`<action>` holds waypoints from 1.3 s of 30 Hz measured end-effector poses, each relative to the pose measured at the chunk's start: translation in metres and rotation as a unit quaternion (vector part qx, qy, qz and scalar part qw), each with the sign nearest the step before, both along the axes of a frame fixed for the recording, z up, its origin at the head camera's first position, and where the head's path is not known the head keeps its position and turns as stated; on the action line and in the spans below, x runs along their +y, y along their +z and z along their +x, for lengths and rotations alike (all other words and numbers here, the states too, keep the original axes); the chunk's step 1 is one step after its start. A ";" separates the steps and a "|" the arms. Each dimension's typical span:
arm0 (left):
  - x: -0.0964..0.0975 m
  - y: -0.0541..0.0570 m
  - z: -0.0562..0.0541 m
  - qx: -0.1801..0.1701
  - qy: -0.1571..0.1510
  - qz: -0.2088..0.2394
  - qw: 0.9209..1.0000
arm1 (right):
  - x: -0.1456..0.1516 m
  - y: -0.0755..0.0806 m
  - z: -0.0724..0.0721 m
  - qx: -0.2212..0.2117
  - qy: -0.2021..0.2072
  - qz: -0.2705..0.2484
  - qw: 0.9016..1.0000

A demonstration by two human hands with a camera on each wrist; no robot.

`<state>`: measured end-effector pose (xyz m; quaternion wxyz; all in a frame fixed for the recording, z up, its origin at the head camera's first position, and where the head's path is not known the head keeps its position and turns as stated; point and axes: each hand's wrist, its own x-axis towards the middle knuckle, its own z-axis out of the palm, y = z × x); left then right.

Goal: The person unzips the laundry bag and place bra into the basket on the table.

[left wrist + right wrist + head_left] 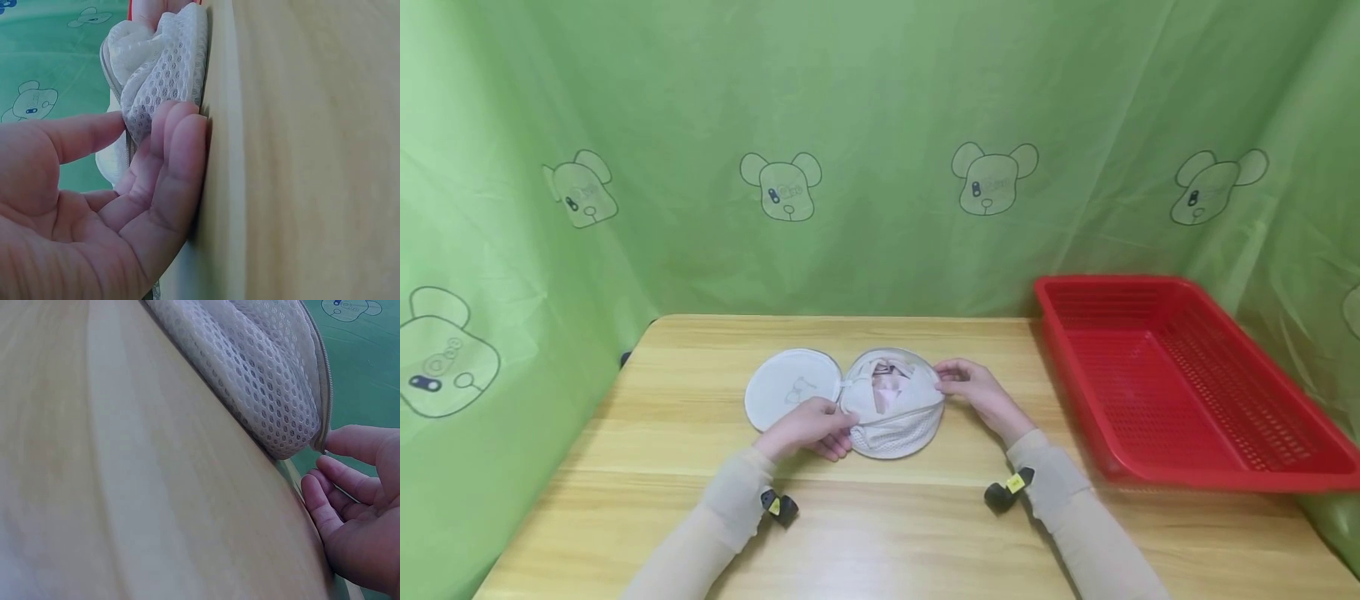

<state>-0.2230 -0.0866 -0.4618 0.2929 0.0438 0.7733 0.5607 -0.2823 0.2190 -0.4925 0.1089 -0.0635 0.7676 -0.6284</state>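
Note:
A round white mesh laundry bag [895,440] lies on the table with its round lid [790,383] folded open to the left. Folded pale cloth [887,392] with a pinkish patch shows inside the opening. At the bag's left front, my left hand [811,429] pinches the rim between thumb and fingers. On the opposite side my right hand [977,387] pinches the zip edge with thumb and index finger. The right wrist view shows the zip [325,381] running along the rim above the honeycomb mesh wall [262,375].
A large red plastic basket [1075,379] stands at the right of the wooden table [880,525]. Green curtains [880,258] printed with bear heads hang behind the table and on both sides.

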 end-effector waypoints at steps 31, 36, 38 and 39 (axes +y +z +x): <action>0.002 -0.004 0.003 0.004 0.038 -0.003 0.999 | 0.001 0.005 0.000 -0.004 0.000 0.004 1.000; 0.003 -0.005 0.002 0.004 0.034 0.000 0.999 | 0.002 0.008 0.001 -0.006 -0.003 0.001 1.000; 0.004 -0.005 0.002 0.004 0.033 0.001 0.999 | 0.003 0.010 0.001 -0.008 -0.003 -0.006 1.000; 0.004 -0.005 0.002 0.004 0.033 0.002 0.999 | 0.003 0.012 0.000 -0.009 -0.004 -0.008 1.000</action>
